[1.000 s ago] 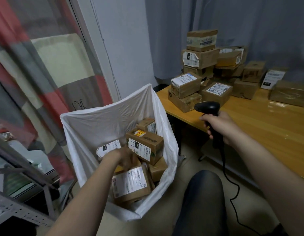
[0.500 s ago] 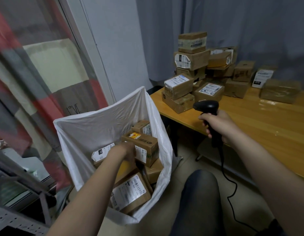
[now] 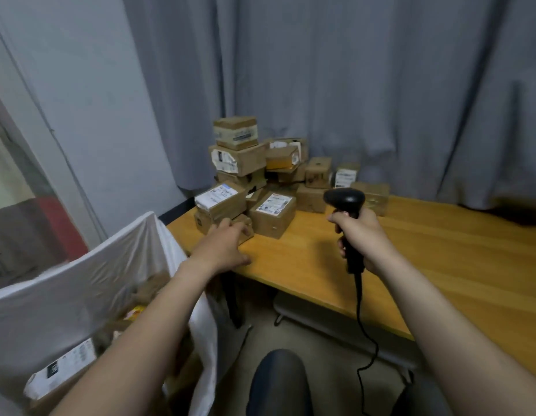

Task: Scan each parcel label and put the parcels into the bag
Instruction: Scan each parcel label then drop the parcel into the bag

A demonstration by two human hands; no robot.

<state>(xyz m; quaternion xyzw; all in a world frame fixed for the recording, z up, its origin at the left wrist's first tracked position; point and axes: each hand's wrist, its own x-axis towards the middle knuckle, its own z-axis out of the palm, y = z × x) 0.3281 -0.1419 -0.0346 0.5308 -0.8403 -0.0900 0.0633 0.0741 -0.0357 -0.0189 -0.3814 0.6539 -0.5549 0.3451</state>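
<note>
A heap of brown cardboard parcels (image 3: 254,163) with white labels is stacked at the far left corner of the wooden table (image 3: 411,250). My left hand (image 3: 227,247) reaches over the table's edge, and its fingers touch a low flat parcel (image 3: 246,224) at the front of the heap, under a labelled parcel (image 3: 220,199). My right hand (image 3: 361,235) grips the handle of a black barcode scanner (image 3: 346,201), held upright above the table with its head toward the heap. The white bag (image 3: 80,283) stands open at lower left with several parcels (image 3: 62,367) inside.
Grey curtains hang behind the table. The scanner's cable (image 3: 361,319) drops past the table's front edge toward the floor. My knee (image 3: 278,382) is below, between the bag and the table. A labelled parcel (image 3: 272,214) stands right of my left hand.
My left hand has come out of the bag and moved up and right to the parcel heap on the table. My view has swung from the bag toward the table. The scanner stays in my right hand.
</note>
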